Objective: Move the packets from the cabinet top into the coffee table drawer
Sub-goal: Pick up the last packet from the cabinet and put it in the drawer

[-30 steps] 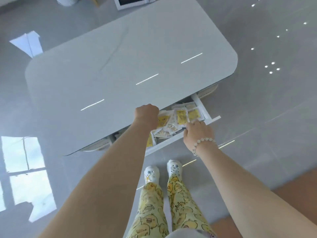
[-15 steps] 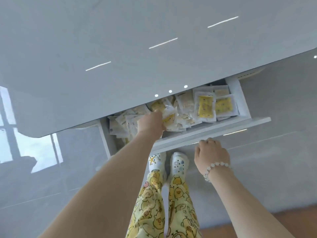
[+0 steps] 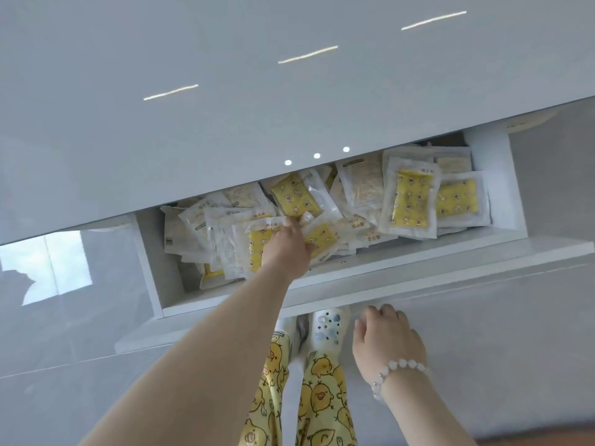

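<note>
While the drawer stands pulled out: both hands are at it, one inside, one at the front.
Left hand: the left hand [image 3: 287, 249] reaches down into the open white coffee table drawer [image 3: 363, 268] and lies on the heap; the fingers are hidden under it, so whether they pinch a packet or lie flat, I cannot tell.
Packets: clear plastic packets with yellow printed inserts [image 3: 410, 197] fill the drawer, overlapping, all around and beyond the left hand, most of them off to its right.
One packet: a yellow-printed one [image 3: 294, 196] sits just beyond the left fingertips, tilted.
Right hand: the right hand [image 3: 388, 339], a white bead bracelet [image 3: 397, 370] on its wrist, is at the underside of the drawer's front panel, fingers curled up toward that edge; contact is hard to make out.
Tabletop: the glossy pale grey tabletop [image 3: 225, 91] overhangs the drawer's far part, beyond both hands.
Below: yellow chick-print trousers [image 3: 322, 397] and white clogs [image 3: 328, 329], between the two forearms.
</note>
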